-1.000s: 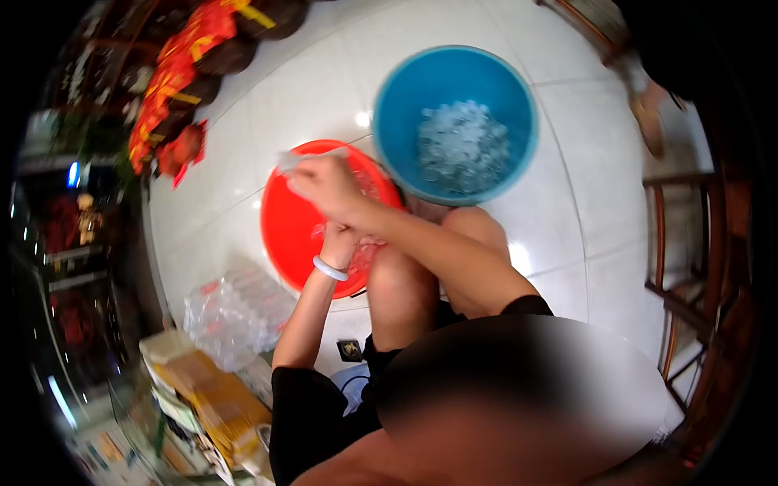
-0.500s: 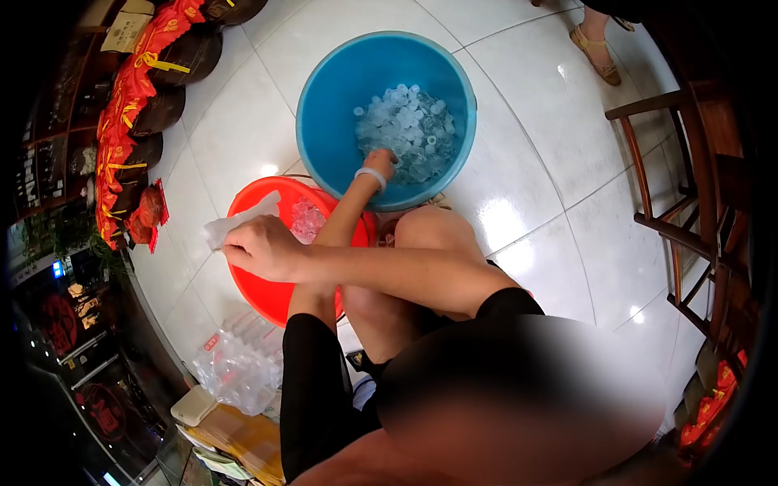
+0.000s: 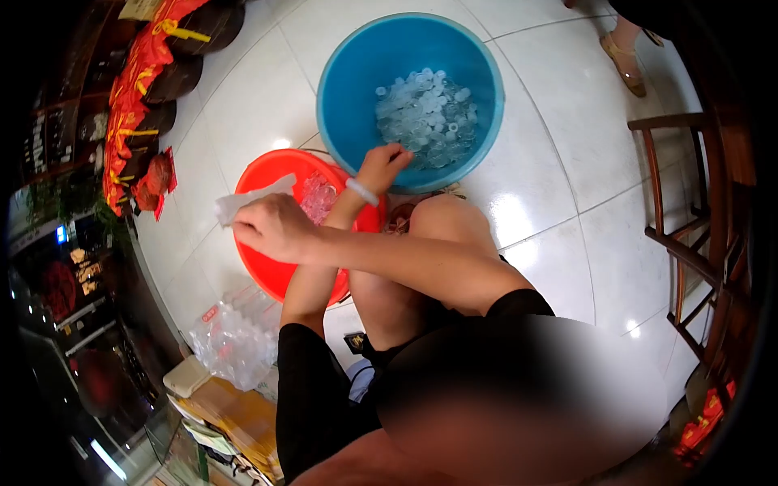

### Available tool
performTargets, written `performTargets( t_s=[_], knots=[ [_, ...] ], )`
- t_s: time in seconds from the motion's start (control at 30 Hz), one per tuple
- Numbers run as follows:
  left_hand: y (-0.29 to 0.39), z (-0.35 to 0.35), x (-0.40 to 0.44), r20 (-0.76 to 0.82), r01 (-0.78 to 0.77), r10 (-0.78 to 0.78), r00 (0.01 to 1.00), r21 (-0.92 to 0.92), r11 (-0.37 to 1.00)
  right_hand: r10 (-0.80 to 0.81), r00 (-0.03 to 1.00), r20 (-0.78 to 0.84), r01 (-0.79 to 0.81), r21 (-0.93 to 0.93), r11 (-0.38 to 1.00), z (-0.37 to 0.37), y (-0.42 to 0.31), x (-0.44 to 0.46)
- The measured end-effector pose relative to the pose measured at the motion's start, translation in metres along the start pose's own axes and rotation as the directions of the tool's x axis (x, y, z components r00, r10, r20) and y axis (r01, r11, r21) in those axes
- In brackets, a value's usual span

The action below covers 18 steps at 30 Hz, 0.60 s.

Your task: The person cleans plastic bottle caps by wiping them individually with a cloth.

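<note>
My left hand (image 3: 381, 168), with a pale bracelet on its wrist, is over the near-left rim of the blue tub (image 3: 331, 105). Its fingers are pressed together; anything between them is too small to tell. Inside the tub lies a heap of small clear and whitish plastic pieces (image 3: 433, 109). Crossed over my left arm, my right hand (image 3: 271, 229) pinches a thin, translucent white bag or sheet (image 3: 255, 197) above the red basin (image 3: 279, 164). Clear pieces (image 3: 317, 197) lie in that basin, partly hidden by my arms.
Clear plastic bags (image 3: 235, 344) and a cardboard box (image 3: 235, 413) are at the lower left. Dark jars with red cloth (image 3: 130, 105) line the upper left. A wooden chair (image 3: 689, 243) stands at the right, near another person's foot (image 3: 624, 65).
My left hand has drawn back from the pieces in the blue tub towards its near rim. My right hand still holds the white sheet. The whole view has shifted slightly.
</note>
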<state>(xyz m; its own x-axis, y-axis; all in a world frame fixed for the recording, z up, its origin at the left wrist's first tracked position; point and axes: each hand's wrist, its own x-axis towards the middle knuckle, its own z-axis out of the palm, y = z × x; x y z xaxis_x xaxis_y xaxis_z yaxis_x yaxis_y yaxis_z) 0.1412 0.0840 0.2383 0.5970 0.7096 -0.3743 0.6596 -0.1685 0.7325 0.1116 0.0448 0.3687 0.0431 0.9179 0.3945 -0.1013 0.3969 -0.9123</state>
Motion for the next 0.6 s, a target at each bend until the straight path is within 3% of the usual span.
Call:
performTargets(
  t_s=[0.03,0.1,0.13,0.17,0.2,0.27,0.3,0.33,0.37,0.43,0.47,0.53,0.6],
  knots=[
    [0.002,-0.004,-0.023,-0.017,0.015,-0.015,1.000,0.000,1.000,0.007,1.000,-0.003,-0.007,-0.005,1.000,-0.002,-0.001,0.001],
    [-0.002,-0.011,-0.068,-0.115,0.030,-0.056,0.992,-0.216,0.976,0.012,1.000,-0.007,-0.012,0.000,1.000,-0.003,0.003,0.004],
    [-0.024,-0.012,-0.083,-0.143,0.054,-0.088,0.986,-0.223,0.973,0.003,0.999,-0.033,-0.003,0.006,1.000,-0.003,0.005,0.006],
    [-0.057,-0.008,-0.103,-0.082,-0.002,-0.049,0.995,-0.536,0.844,0.075,0.997,0.007,-0.075,0.023,0.997,-0.003,0.007,0.007],
    [-0.071,-0.005,-0.123,-0.147,-0.035,-0.063,0.987,-0.586,0.810,0.159,0.987,0.019,-0.160,0.068,0.985,0.001,0.011,0.007],
    [-0.085,-0.006,-0.155,-0.403,0.005,-0.158,0.901,-0.356,0.934,0.142,0.989,-0.030,-0.141,0.034,0.989,0.002,0.016,0.010],
    [-0.097,-0.008,-0.170,-0.485,0.071,-0.216,0.847,-0.300,0.951,0.240,0.970,0.029,-0.241,0.098,0.966,-0.002,0.012,0.012],
    [-0.132,-0.011,-0.183,-0.390,0.315,-0.427,0.816,-0.321,0.893,0.229,0.973,0.016,-0.229,0.158,0.960,0.000,0.017,0.013],
    [-0.160,-0.014,-0.191,-0.405,0.331,-0.454,0.794,-0.338,0.881,0.262,0.964,0.033,-0.263,0.212,0.941,0.002,0.024,0.015],
    [-0.202,-0.019,-0.204,-0.479,0.518,-0.612,0.630,-0.328,0.790,0.290,0.957,0.011,-0.286,0.199,0.937,0.003,0.025,0.017],
    [-0.216,-0.020,-0.208,-0.483,0.520,-0.620,0.618,-0.340,0.784,0.318,0.948,0.007,-0.313,0.195,0.930,0.004,0.026,0.017],
    [-0.232,-0.019,-0.215,-0.545,0.715,-0.557,0.626,0.117,0.689,0.320,0.947,0.020,-0.317,0.208,0.925,0.009,0.031,0.017],
    [-0.249,-0.008,-0.220,-0.515,0.716,-0.571,0.639,0.128,0.686,0.325,0.945,0.025,-0.323,0.211,0.923,0.014,0.034,0.016]
  ],
)
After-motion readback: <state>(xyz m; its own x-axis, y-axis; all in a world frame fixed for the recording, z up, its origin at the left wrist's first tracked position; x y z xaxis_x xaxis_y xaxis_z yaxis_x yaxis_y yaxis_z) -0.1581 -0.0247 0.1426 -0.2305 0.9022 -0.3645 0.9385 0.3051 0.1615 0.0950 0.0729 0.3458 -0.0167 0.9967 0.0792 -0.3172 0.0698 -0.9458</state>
